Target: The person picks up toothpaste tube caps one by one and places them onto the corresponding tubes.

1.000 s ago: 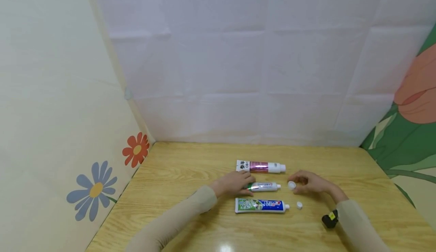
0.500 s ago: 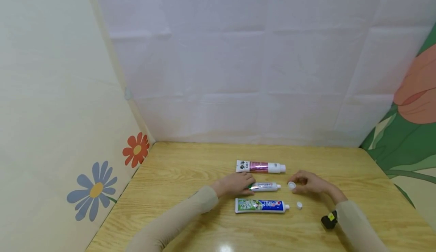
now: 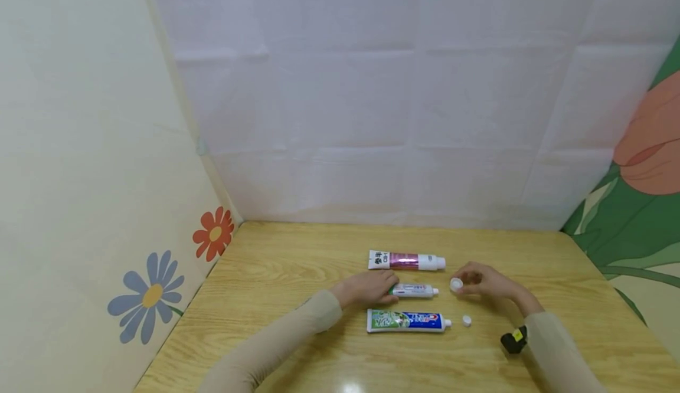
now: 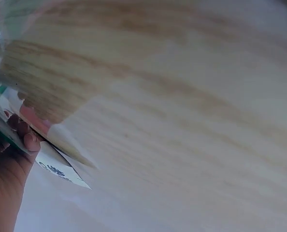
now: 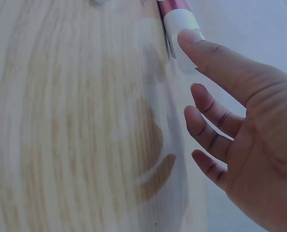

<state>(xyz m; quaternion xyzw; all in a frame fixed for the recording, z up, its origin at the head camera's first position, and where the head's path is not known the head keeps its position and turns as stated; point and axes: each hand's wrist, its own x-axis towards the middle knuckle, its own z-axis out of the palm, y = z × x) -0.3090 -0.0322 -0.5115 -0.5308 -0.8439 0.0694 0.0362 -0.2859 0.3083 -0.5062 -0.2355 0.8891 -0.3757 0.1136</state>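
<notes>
Three toothpaste tubes lie in parallel rows on the wooden table. In the head view my left hand grips the crimped end of the middle toothpaste tube, white and green, its bare nozzle pointing right. Facing that nozzle, my right hand pinches a round white cap, a short gap away from the tube. The right wrist view shows the thumb and three bent fingers; the cap's hold is not plain there. In the left wrist view, fingers curl at the tube on the far left.
A capped pink and white tube lies behind. In front is a blue and green tube, uncapped, with a loose white cap right of its nozzle. A black device sits by the right wrist. A white cloth hangs behind the table.
The right hand and its cap have shifted slightly away from the person. The left hand has slid a touch to the right with the middle tube's nozzle nearly in place.
</notes>
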